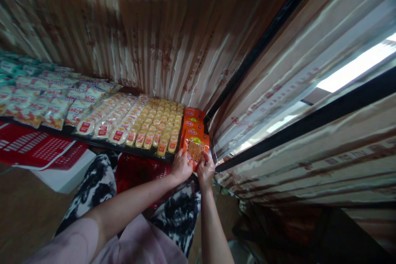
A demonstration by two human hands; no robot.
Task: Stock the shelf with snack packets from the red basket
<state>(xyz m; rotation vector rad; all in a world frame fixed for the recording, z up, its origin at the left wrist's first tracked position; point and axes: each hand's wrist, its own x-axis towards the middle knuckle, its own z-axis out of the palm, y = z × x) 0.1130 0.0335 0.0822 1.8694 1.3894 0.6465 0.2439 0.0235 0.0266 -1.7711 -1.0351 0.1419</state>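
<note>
Both of my hands grip the lower edge of an orange snack packet (194, 142) with a clear window showing brown sticks or strips. My left hand (182, 168) pinches its left side and my right hand (206, 167) pinches its right side. The packet lies over the front of a column of like orange packets (193, 114) at the right end of the display shelf. Directly left of it stand rows of small yellow-wrapped snacks (156, 126). Further left are clear-wrapped pale round snacks (107, 119) with red labels.
White and orange bags (55, 107) and green packets (9, 66) fill the shelf's left part. A red basket (31, 144) and a white box (63, 173) are below. Pleated printed sheeting (130, 29) hangs behind, and black poles (262, 53) slant at the right.
</note>
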